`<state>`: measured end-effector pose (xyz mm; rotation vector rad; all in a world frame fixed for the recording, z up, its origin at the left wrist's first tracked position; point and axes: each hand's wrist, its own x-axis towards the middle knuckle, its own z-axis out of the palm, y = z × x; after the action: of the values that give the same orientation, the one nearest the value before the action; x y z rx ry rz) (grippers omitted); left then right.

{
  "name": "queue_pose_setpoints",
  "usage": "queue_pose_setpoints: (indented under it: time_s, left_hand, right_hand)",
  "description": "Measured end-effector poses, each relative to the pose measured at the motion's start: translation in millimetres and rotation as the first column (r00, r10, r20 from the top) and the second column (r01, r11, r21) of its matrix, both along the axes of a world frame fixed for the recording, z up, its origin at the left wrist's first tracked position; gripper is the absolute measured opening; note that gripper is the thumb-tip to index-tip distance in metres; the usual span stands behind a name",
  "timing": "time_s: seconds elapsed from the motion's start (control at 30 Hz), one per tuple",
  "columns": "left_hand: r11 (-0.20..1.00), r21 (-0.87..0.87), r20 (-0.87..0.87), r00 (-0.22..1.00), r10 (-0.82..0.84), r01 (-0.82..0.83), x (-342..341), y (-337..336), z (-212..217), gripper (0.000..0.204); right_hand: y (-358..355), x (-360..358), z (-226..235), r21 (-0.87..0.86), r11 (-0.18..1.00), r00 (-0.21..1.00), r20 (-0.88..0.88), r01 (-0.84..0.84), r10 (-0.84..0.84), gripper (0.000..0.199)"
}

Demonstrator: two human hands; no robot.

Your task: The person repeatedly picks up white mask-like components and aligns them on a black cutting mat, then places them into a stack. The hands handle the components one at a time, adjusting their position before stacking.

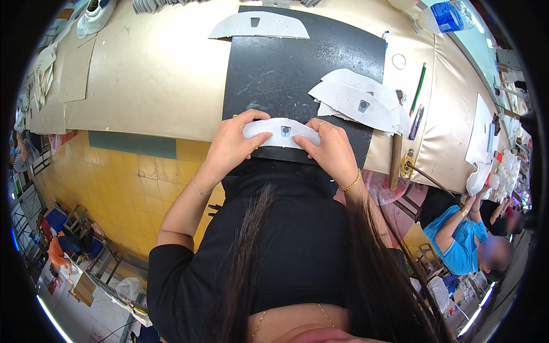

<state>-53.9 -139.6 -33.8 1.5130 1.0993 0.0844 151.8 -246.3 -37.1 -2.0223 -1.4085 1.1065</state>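
Between my two hands is a white curved panel [269, 127] with rows of tiny holes and a grey shield-shaped mark at its middle. My left hand [237, 138] pinches its left end, thumb on top. My right hand [331, 146] grips the right end the same way, thumb close to the mark. The panel is at the near edge of a black mat [274, 74]. To the right on the mat lies a fanned stack of similar white panels [349, 106]. One more white panel [260, 26] rests at the mat's far edge.
Right of the mat are a green pencil [418, 88], a pen [417, 123], a wooden-handled tool [396, 160] and a clear bottle with a blue label [449, 17]. Cardboard [77, 71] lies on the table at left. A person in a blue shirt [454, 234] works at right.
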Motion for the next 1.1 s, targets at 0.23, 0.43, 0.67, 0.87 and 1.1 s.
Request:
queue_pose_setpoints:
  time_s: [0.23, 0.43, 0.67, 0.87, 1.1]
  left_hand:
    - [1.0, 0.017, -0.041, 0.999, -0.008, 0.008, 3, -1, 6, 0.03]
    - [0.978, 0.198, -0.046, 0.998, -0.053, 0.061, 1, -6, 0, 0.03]
    - [0.972, 0.222, -0.059, 0.996, -0.072, 0.083, 1, -5, 0, 0.03]
    - [0.857, 0.491, -0.122, 0.986, -0.112, 0.158, 0, -13, -1, 0.032]
    - [0.481, 0.836, -0.181, 0.96, -0.214, 0.265, -3, -23, -8, 0.036]
  right_hand:
    - [0, -1, 0, 0.018, 1.0, 1.0, 0.014, -0.001, 0.001, 0.029]
    - [0, -1, -1, 0.034, 0.999, 1.0, 0.024, -0.004, 0.003, 0.027]
    - [-1, -3, -1, 0.06, 0.998, 0.999, 0.038, 0.003, -0.005, 0.026]
    - [0, -6, 3, 0.06, 0.998, 0.995, 0.103, 0.009, -0.016, 0.026]
    - [2, -9, 9, -0.009, 1.0, 0.99, 0.143, -0.016, 0.017, 0.024]
